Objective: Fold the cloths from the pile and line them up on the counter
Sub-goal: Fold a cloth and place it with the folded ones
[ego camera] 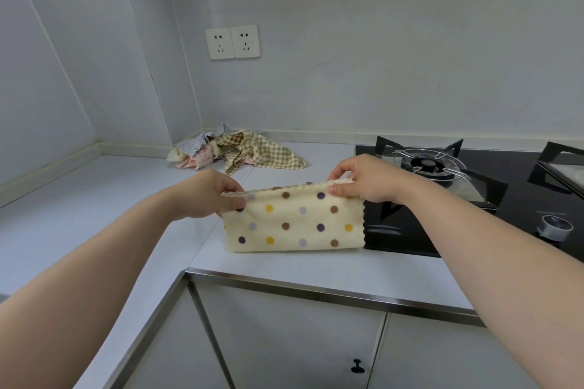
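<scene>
My left forearm enters from the lower left corner and extends up and to the right above the white counter [79, 199]. My left hand [207, 196] is turned inward, thumb uppermost, fingers curled beneath. It pinches the upper left corner of the dotted cloth [294, 226].

Behind that hand, in the corner where the two walls meet, the pile [234, 151] of unfolded cloths lies on the counter. A green checked cloth spreads out of it to the right.

The dotted cloth is cream with brown, purple, yellow and grey dots. It is doubled over: both scalloped top edges run between my hands and the fold is at the bottom. It hangs upright over the front part of the counter. I cannot tell whether the fold touches the surface. Its right edge overlaps the left edge of the black hob [410, 230].

My right hand [363, 181] pinches the upper right corner, thumb on the near face, fingers curled over the far side. My right forearm runs down to the lower right, across the front of the hob.
</scene>
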The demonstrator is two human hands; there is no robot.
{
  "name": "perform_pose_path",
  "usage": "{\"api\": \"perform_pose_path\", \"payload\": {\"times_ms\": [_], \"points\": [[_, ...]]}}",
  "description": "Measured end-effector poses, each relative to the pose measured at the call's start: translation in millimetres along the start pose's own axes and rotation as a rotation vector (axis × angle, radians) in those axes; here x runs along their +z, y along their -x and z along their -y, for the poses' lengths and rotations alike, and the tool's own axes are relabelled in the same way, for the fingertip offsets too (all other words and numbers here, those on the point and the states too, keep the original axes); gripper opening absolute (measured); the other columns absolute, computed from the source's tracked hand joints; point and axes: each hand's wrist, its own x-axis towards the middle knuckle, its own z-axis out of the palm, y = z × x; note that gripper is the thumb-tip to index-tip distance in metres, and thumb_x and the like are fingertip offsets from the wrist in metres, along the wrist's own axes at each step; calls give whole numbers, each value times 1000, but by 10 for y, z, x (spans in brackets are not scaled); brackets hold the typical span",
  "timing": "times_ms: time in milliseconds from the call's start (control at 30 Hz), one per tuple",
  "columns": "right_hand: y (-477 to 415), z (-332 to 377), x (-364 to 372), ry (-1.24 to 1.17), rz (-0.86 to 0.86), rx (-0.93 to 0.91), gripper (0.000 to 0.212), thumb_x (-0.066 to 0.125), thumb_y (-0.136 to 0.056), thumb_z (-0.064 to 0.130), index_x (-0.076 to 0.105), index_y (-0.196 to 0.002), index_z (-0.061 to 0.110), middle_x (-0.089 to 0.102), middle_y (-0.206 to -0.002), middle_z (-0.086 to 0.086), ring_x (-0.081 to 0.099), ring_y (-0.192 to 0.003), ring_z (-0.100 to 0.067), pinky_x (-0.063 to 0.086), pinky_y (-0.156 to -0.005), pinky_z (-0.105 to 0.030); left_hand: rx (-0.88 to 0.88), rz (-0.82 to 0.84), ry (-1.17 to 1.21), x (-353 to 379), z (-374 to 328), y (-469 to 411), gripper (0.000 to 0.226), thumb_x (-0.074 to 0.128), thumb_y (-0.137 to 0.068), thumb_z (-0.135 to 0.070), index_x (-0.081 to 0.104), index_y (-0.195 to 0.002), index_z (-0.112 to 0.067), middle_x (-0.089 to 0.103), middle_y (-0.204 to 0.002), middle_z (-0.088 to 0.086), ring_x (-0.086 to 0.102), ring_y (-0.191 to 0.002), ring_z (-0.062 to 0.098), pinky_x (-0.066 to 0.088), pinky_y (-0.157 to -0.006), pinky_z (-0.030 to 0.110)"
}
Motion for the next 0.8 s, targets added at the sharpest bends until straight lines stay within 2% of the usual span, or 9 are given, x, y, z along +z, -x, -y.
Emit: {"api": "perform_pose_path", "payload": {"times_ms": [100,200,300,367,433,500,567,667,800], "points": [[-30,16,25,92,-61,-25,16,68,-91,43,64,-95,28,58,-95,14,57,-96,-13,40,-67,-22,26,-84,-49,12,-16,-48,20,61,-97,-32,73,-81,-27,70,-76,-3,64,-71,18,52,-64,27],[-39,-24,99,186,-285,-106,21,62,-93,47,64,-87,27,60,-84,13,56,-86,-15,45,-69,-30,123,-341,-63,79,-9,-57,18,59,-99,-23,74,-89,-20,61,-64,-1,57,-58,21,45,-60,31],[90,-165,250,413,-594,-418,32,52,-97,47,68,-90,20,67,-85,7,60,-86,-19,47,-65,-32,301,-567,-117,260,62,63,18,61,-98,-16,75,-109,-14,74,-81,3,66,-63,16,48,-62,25],[239,-259,376,558,-501,-551,42,45,-95,53,70,-89,20,68,-84,6,62,-83,-19,45,-62,-28,438,-509,-206,437,206,156,21,63,-96,-14,75,-114,-14,76,-103,1,70,-83,17,51,-77,24],[372,-323,484,732,-144,-464,55,33,-91,69,68,-91,27,67,-90,11,58,-93,-13,46,-75,-30,459,-265,-327,609,355,228,32,55,-97,-37,73,-118,-20,71,-119,-6,66,-112,17,44,-100,27],[438,-357,563,840,18,-365,65,22,-88,78,65,-89,29,64,-90,14,53,-94,-9,42,-85,-33,383,-112,-455,697,410,279,56,38,-89,-64,70,-121,-31,65,-128,-17,55,-126,8,29,-113,29],[404,-325,593,682,-55,-248,60,25,-92,74,66,-90,30,64,-91,14,54,-97,-11,42,-87,-35,342,-181,-493,744,328,277,64,28,-87,-70,70,-119,-34,64,-129,-18,52,-128,8,25,-115,33],[208,-249,650,573,-186,-47,45,33,-101,55,66,-114,28,64,-116,5,50,-115,-21,40,-95,-40,302,-235,-414,842,-49,199,77,12,-93,-70,58,-138,-26,54,-144,-6,44,-138,16,25,-117,34],[-34,-195,782,627,-36,201,45,32,-102,47,54,-132,22,47,-135,-9,35,-125,-30,30,-100,-44,130,-44,-329,1092,-429,-71,60,19,-106,-47,24,-157,-16,19,-165,2,13,-152,20,11,-123,34]]}}
